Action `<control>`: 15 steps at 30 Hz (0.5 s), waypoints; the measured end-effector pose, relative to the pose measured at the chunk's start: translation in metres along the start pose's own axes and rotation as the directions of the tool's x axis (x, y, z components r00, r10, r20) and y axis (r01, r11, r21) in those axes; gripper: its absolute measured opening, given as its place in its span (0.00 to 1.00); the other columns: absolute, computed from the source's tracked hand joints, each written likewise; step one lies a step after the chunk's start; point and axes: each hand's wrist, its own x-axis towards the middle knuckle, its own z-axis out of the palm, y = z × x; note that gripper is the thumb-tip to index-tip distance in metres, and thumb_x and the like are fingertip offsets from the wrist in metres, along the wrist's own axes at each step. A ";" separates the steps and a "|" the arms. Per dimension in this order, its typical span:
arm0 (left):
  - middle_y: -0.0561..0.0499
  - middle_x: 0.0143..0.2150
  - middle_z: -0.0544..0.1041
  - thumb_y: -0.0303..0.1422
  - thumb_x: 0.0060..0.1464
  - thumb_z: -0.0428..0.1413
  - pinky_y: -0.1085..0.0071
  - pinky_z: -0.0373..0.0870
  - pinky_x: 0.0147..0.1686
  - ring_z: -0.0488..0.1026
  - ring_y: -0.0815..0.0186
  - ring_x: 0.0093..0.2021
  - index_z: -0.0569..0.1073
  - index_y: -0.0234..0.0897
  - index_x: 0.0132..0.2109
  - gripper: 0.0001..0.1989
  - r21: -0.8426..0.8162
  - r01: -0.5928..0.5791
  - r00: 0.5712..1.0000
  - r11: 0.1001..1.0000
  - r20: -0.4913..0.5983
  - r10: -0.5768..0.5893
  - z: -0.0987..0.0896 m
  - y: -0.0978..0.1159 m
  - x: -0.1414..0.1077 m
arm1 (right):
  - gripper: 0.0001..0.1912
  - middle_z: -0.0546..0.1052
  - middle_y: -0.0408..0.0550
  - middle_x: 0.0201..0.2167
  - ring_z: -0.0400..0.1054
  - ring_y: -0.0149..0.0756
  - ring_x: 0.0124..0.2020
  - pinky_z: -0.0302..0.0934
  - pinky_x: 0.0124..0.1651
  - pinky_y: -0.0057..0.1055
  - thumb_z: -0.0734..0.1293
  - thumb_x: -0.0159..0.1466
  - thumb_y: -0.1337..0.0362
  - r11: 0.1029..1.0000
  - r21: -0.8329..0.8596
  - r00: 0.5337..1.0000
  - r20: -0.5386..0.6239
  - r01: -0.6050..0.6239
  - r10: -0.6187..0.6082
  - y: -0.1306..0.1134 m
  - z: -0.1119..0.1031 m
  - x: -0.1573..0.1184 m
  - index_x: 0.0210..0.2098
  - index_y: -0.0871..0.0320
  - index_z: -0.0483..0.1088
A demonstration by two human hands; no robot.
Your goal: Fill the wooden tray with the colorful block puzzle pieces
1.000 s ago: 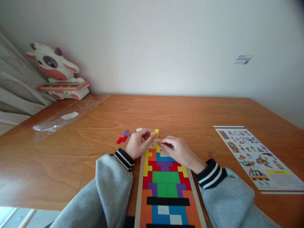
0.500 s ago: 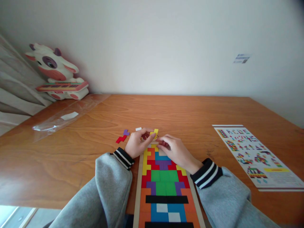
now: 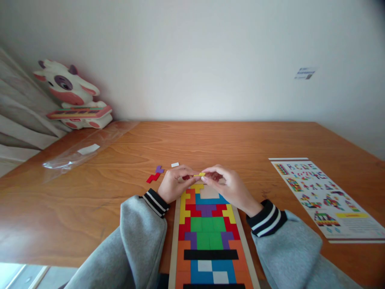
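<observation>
Between my two hands a small yellow puzzle piece (image 3: 202,174) is held, tipped nearly edge-on. My left hand (image 3: 175,182) pinches its left side, and the fingers of my right hand (image 3: 227,184) close on its right side. Both hands are above the far end of a wooden puzzle board (image 3: 175,241). Colored block pieces in green, orange, red, blue, purple, yellow, black and white fill much of the board. A bare wood patch shows near its far end, just under my right hand; the far right corner is hidden by that hand.
Left of the board lie a red piece (image 3: 153,178), a purple piece (image 3: 159,169) and a white piece (image 3: 175,164). A printed pattern sheet (image 3: 325,200) is at the right. Clear plastic wrapping (image 3: 69,158) and a cow toy with keyboard (image 3: 75,96) are at the left.
My right hand has come up to the yellow piece and now grips it too. The piece has tilted from facing me to nearly edge-on.
</observation>
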 end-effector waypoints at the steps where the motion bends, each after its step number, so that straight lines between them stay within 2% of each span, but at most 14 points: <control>1: 0.47 0.35 0.82 0.43 0.61 0.59 0.74 0.73 0.33 0.75 0.68 0.32 0.82 0.37 0.39 0.14 -0.007 -0.017 1.000 1.000 0.011 0.017 0.001 0.000 -0.001 | 0.09 0.79 0.46 0.35 0.73 0.35 0.35 0.68 0.37 0.32 0.70 0.65 0.56 1.000 -0.006 1.000 0.000 0.004 -0.004 -0.001 0.001 0.000 0.41 0.54 0.76; 4: 0.48 0.34 0.81 0.42 0.61 0.59 0.74 0.72 0.32 0.75 0.69 0.31 0.81 0.37 0.40 0.13 0.023 -0.048 0.999 0.999 0.026 0.047 0.004 -0.002 -0.001 | 0.09 0.79 0.47 0.35 0.72 0.35 0.34 0.66 0.36 0.32 0.69 0.66 0.57 0.999 -0.032 0.999 -0.031 0.042 -0.043 -0.001 0.004 -0.001 0.38 0.54 0.77; 7: 0.48 0.37 0.82 0.41 0.61 0.60 0.69 0.74 0.39 0.77 0.66 0.35 0.80 0.37 0.44 0.12 0.169 -0.107 0.994 0.980 0.042 0.102 -0.006 -0.008 -0.001 | 0.09 0.78 0.48 0.35 0.72 0.36 0.35 0.65 0.37 0.33 0.69 0.66 0.56 0.997 -0.044 0.992 -0.103 0.068 -0.072 0.001 0.002 0.000 0.36 0.55 0.76; 10: 0.47 0.42 0.83 0.41 0.61 0.59 0.64 0.73 0.47 0.78 0.62 0.42 0.80 0.39 0.47 0.12 0.398 -0.185 0.983 0.899 0.060 0.175 -0.038 -0.021 -0.005 | 0.11 0.79 0.48 0.35 0.72 0.36 0.35 0.66 0.37 0.34 0.68 0.66 0.54 0.999 -0.038 0.986 -0.165 0.019 -0.025 0.005 -0.003 0.002 0.37 0.55 0.75; 13: 0.46 0.42 0.83 0.42 0.61 0.58 0.64 0.74 0.46 0.79 0.61 0.40 0.80 0.39 0.46 0.13 0.572 -0.116 0.990 0.812 -0.002 0.143 -0.081 -0.039 -0.020 | 0.12 0.79 0.49 0.34 0.72 0.36 0.34 0.66 0.36 0.34 0.68 0.65 0.53 0.999 -0.028 0.978 -0.209 -0.036 0.029 0.009 -0.008 0.004 0.36 0.56 0.75; 15: 0.47 0.43 0.83 0.44 0.60 0.58 0.62 0.74 0.48 0.79 0.60 0.42 0.80 0.40 0.46 0.15 0.624 -0.094 0.993 0.775 0.008 0.114 -0.104 -0.050 -0.035 | 0.13 0.79 0.49 0.34 0.72 0.36 0.32 0.65 0.34 0.33 0.69 0.64 0.52 0.998 -0.020 0.972 -0.229 -0.055 0.049 0.010 -0.010 0.005 0.36 0.56 0.74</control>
